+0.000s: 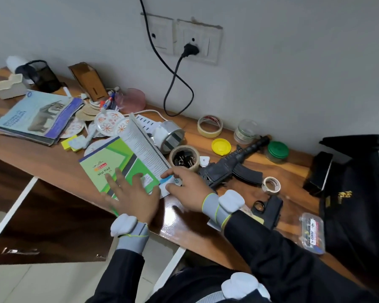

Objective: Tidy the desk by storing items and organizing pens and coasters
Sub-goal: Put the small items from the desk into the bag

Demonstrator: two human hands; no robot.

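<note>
A green slip pad (116,162) lies near the desk's front edge, and my left hand (131,193) rests flat on its cover with spread fingers. A thin spiral booklet (144,145) stands tilted against the pad's right side. My right hand (186,189) touches its lower corner with extended fingers. Flower-patterned round coasters (106,123) lie scattered behind the pad. Pens (108,101) stick up beside a wooden holder (89,82). A black mesh pen cup (43,75) stands at the back left.
A book stack (37,117) lies left. A tape roll holding binder clips (184,158), a silver tape roll (171,136), other tape rolls (210,126), a toy rifle (232,162), a toy pistol (269,211), jars, a yellow lid (221,146) and black cloth (357,193) crowd the right.
</note>
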